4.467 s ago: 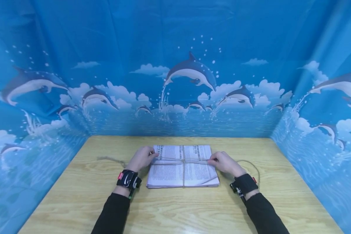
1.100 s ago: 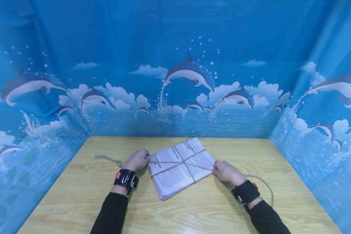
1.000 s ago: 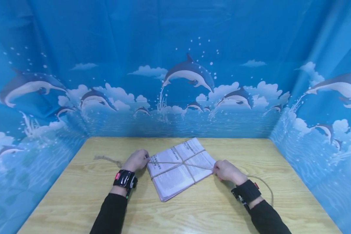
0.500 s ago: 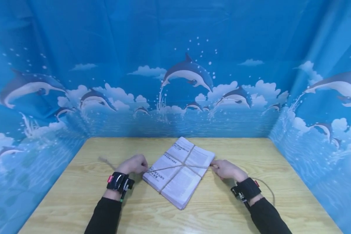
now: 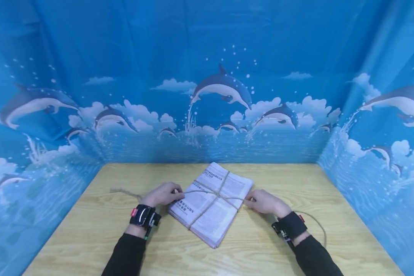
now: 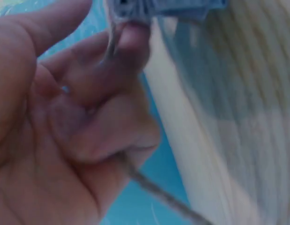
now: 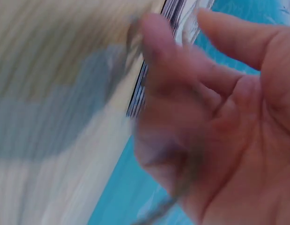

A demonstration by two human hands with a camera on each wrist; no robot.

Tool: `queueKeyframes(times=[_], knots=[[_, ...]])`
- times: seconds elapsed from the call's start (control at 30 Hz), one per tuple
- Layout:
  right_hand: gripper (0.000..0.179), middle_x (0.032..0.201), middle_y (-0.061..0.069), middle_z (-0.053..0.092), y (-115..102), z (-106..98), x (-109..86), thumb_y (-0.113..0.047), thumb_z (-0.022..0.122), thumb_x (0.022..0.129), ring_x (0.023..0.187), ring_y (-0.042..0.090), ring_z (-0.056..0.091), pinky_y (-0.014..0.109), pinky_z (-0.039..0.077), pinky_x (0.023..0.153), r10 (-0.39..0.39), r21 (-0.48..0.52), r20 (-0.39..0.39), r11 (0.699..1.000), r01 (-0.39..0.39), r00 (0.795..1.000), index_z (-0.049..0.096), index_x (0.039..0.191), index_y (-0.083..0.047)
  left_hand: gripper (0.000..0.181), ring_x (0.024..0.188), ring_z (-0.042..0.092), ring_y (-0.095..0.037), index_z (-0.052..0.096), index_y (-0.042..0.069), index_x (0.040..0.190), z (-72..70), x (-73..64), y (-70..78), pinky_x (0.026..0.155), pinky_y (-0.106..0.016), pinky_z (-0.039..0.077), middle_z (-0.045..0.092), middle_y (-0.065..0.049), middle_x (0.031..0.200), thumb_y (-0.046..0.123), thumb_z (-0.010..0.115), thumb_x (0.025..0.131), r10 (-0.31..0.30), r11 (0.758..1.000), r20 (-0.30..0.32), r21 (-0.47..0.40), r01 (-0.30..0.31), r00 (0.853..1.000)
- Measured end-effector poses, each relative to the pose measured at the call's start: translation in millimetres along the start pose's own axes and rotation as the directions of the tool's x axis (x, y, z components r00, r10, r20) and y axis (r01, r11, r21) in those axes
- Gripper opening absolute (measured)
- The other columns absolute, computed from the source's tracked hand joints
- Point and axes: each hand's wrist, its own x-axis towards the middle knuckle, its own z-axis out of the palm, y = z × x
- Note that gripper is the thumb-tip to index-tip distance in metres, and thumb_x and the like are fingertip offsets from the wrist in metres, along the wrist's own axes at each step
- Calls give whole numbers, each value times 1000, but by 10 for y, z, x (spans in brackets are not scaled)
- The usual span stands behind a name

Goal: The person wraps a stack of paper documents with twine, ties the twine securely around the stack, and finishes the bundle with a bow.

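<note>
A stack of folded newspapers [image 5: 216,220] lies turned at an angle on the table, bound crosswise with twine [image 5: 201,191]. My left hand [image 5: 163,194] pinches one twine end over the stack's left corner. On the opposite side, my right hand [image 5: 265,201] holds the other end just off the right edge. Between the hands the twine bows slightly across the knot at the middle. In the left wrist view, a twine tail [image 6: 163,191] passes out below the curled fingers. The right wrist view has a tail [image 7: 159,210] leaving the palm, with the fingers blurred.
The wooden table [image 5: 248,253] meets a blue dolphin-print curtain [image 5: 207,145] at the back and both sides. A frayed twine end [image 5: 119,190] lies left of my left hand. Another loose length [image 5: 319,224] curves beside my right wrist.
The newspaper stack, square to me at first, has turned counterclockwise. My left hand shifted down and left, then back right over the stack's corner. The twine between the hands has slackened slightly.
</note>
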Motion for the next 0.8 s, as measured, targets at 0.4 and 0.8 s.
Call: queueKeyframes(times=[0.4,0.8], knots=[[22,88,6,70,-113,69,103,-13,56,97,67,14,57,38,51,68,91,-135,-62,986,-99,994,70,111,-7,15,79,60,-15,71,16,90,23,-7,5,78,-38,50,69,-4,87,12,58,97,61,996,64,65,-66,996],[44,51,0,52,-23,29,303,-12,47,100,39,11,41,25,34,43,245,-51,80,969,-241,966,51,144,-20,42,91,66,-30,52,17,139,19,-44,-23,77,-44,54,68,-18,111,12,55,97,-35,991,132,-120,51,991]])
